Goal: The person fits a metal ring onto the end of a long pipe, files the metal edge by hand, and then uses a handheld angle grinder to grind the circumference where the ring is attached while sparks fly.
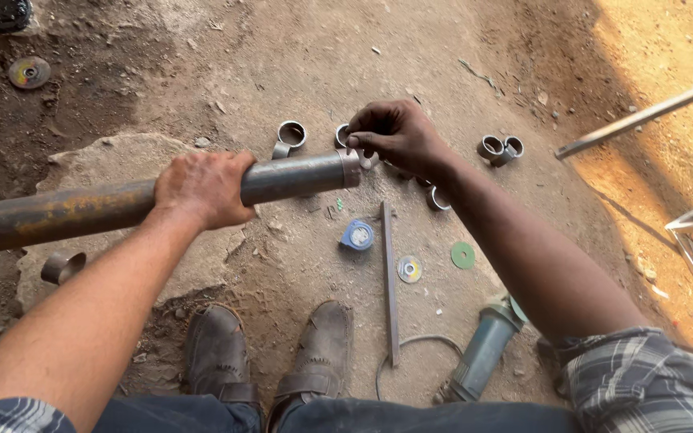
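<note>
Nearest the person lie worn brown sandals, a teal angle grinder and a flat metal strip on the dirt floor. Above them, the left hand is clenched around a long rusty steel pipe, holding it level. The right hand pinches a short steel ring at the pipe's end; seating it squarely looks like the step in hand. Beyond lie loose cut pipe rings.

My bare hands, left and right, lead back to forearms left uncovered by rolled plaid sleeves in grey and white. Below, dark blue trousers and worn, dusty brown sandals.
</note>
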